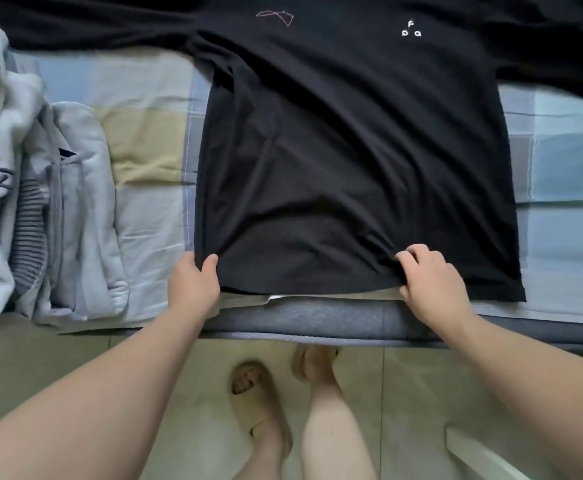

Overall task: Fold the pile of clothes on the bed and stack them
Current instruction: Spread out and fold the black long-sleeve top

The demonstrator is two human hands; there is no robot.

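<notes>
Left hand (pixel 193 285): pinches the T-shirt (pixel 352 168) hem, lower centre-left, thumb on top.
Right hand (pixel 432 282): curled fingers grip the hem, lower centre-right.
Bed (pixel 144 98): checked sheet, upper frame.
T-shirt: black, spread flat, centre.
Clothes pile (pixel 58 202): pale, left edge.

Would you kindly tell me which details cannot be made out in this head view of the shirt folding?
Head view throughout:
- black T-shirt: collar and sleeve ends cut off by the top edge.
- left hand and right hand: parts of the fingers hidden by the hem they grip.
- pile of pale clothes: blurred and cut by the left edge; garment count unclear.
- white chest print: too small to read.
</notes>
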